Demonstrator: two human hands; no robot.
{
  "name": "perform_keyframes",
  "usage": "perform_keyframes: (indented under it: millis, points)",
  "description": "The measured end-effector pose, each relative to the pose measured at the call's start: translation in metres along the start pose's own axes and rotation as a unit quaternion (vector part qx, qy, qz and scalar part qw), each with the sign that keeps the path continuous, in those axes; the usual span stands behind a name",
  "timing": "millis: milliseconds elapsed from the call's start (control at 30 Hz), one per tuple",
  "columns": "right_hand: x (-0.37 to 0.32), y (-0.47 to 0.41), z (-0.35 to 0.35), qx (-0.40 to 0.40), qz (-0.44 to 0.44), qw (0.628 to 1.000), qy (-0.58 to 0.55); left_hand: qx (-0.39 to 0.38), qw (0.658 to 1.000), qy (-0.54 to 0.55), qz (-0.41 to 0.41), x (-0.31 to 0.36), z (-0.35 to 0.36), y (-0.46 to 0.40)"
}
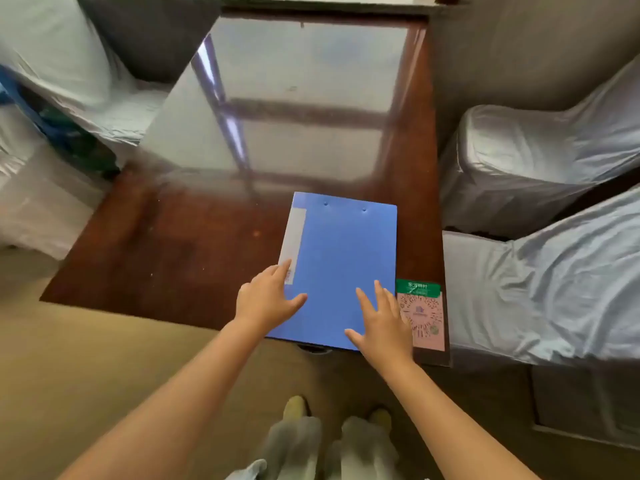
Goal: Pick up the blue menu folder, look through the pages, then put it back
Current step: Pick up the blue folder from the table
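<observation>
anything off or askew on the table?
Minor only: the blue menu folder lies closed but slightly rotated, its near edge overhanging the table edge. A QR-code card sits beside it. No spills or damage visible.

The blue menu folder [341,265] lies closed, apparently flat, at the table's near right edge.

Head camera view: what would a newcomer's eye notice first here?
The blue menu folder lies closed near the front right of the dark glossy table. The left hand and right hand, both open, are over its near end. A pink QR code card lies just right of the folder.
</observation>
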State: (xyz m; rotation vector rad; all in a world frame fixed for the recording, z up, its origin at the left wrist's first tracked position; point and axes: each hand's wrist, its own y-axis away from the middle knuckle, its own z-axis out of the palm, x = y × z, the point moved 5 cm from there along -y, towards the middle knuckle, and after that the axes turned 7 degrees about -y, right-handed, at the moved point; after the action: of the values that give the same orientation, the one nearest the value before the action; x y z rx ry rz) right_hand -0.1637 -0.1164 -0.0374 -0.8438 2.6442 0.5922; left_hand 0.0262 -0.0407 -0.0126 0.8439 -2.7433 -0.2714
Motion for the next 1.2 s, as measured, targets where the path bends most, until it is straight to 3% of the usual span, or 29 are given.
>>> perform_keyframes:
  millis: [233,367,433,567,867,967,1100,1200]
  points:
    - [-0.002,-0.006,0.033,-0.037,0.001,0.998,0.051,-0.058,0.997,-0.005,-0.055,-0.027,0.030,0.012]
    - [-0.002,-0.007,0.033,-0.034,0.006,0.998,0.057,-0.063,0.992,0.095,-0.057,-0.025,0.038,0.011]
    - [-0.002,-0.007,0.034,-0.033,0.003,0.998,0.062,-0.073,0.970,0.205,-0.106,-0.029,0.040,0.009]
    - [-0.001,-0.007,0.034,-0.032,-0.004,0.997,0.071,-0.107,0.883,0.403,-0.215,-0.050,0.042,0.009]
    - [0.001,-0.009,0.032,-0.034,-0.015,0.997,0.072,-0.198,0.837,0.482,-0.166,-0.048,0.033,0.024]
    - [0.002,-0.010,0.021,-0.013,-0.016,1.000,-0.002,-0.176,0.819,0.528,-0.143,-0.051,0.024,0.030]
    - [0.022,-0.017,-0.017,0.084,0.064,0.981,-0.160,-0.171,0.787,0.586,-0.089,-0.053,0.002,0.033]
    - [0.047,-0.028,-0.038,0.030,0.145,0.928,-0.343,-0.164,0.769,0.615,-0.059,-0.051,-0.016,0.033]
